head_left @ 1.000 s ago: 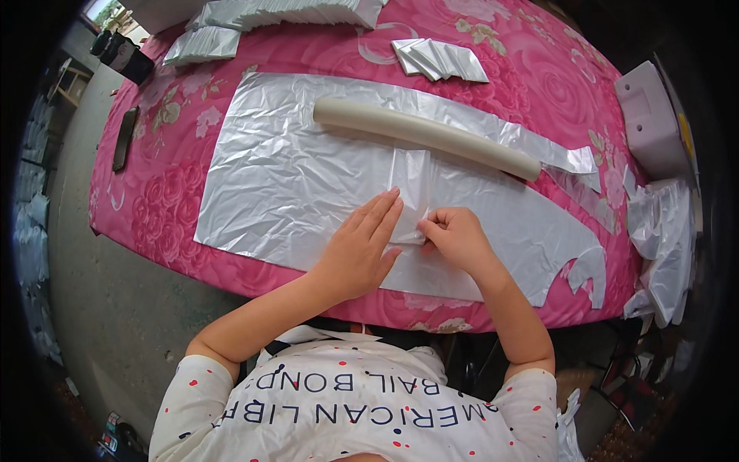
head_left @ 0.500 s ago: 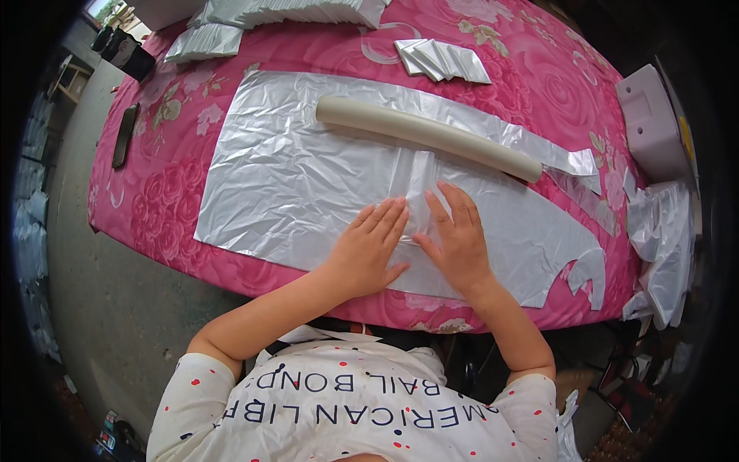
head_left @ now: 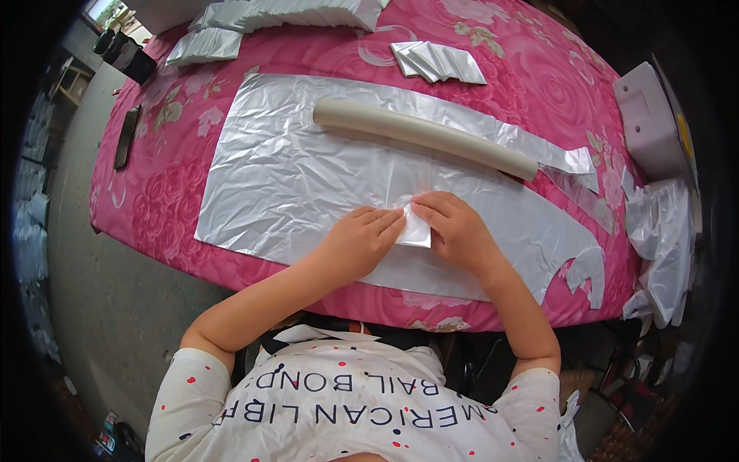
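Observation:
A small packet of folded white plastic bag (head_left: pixel 416 232) lies between my hands, near the front of the table. The fingers of my left hand (head_left: pixel 362 237) are pressed together on its left edge. My right hand (head_left: pixel 456 231) has its fingers closed on the upper right edge, and its fingertips almost meet the left ones. Beneath both hands spreads a large wrinkled sheet of silvery-white plastic (head_left: pixel 269 169). Across the sheet, beyond my hands, rests a long beige tube (head_left: pixel 431 137).
Several folded packets (head_left: pixel 439 61) lie fanned out at the back of the pink floral tablecloth (head_left: pixel 165 185). Thick rows of them (head_left: pixel 292 15) stand at the far left. A dark flat bar (head_left: pixel 127 137) and a black jar (head_left: pixel 127 58) are left; a whitish box (head_left: pixel 653 112) and loose plastic (head_left: pixel 662 246) right.
The standing-out plastic strip has been folded over toward me into a shorter packet. My fingers, flat and spread before, have closed in on it, and the right hand has turned inward.

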The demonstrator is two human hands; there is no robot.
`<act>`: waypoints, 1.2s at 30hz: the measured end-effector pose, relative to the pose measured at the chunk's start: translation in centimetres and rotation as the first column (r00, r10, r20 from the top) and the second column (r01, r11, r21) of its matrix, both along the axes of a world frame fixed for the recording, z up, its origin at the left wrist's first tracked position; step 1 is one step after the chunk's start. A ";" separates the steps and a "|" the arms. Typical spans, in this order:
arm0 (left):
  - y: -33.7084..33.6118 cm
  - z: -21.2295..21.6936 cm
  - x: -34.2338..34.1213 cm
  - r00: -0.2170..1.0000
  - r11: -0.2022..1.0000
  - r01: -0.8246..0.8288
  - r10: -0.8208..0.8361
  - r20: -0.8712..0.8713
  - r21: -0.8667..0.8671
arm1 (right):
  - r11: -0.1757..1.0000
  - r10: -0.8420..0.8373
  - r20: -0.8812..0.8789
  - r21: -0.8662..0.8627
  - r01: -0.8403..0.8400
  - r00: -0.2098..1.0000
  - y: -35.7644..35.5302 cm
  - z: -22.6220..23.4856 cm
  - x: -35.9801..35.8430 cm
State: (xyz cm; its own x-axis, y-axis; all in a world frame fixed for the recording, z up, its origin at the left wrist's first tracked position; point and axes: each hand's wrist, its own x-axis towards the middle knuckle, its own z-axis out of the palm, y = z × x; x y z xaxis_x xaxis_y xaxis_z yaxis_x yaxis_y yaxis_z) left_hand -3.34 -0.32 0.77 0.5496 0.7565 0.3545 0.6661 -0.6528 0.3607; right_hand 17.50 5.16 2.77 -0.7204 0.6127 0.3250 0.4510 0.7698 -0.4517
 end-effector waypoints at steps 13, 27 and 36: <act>-1.6 1.4 -0.3 0.958 0.885 -0.193 0.262 0.112 -0.423 | 0.745 -0.389 -0.057 -0.607 0.277 0.920 -2.4 0.4 -0.3; 1.8 2.8 -0.6 0.762 0.534 -0.161 0.601 0.238 -0.830 | 0.323 -0.362 0.310 -0.843 0.430 0.879 2.0 2.2 -1.9; 0.9 2.0 0.5 0.970 0.993 -0.120 0.118 0.212 -0.003 | 0.261 -0.320 0.336 -0.868 0.423 0.886 2.7 2.5 -1.9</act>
State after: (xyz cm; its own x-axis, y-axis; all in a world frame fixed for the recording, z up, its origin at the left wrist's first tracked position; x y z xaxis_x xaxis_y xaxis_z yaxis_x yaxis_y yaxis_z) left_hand -2.81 0.62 2.76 0.3679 0.8078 0.4605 0.6486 -0.5778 0.4954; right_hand 15.61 7.84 5.25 -0.3170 0.6865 -0.6544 0.6395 -0.3549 -0.6820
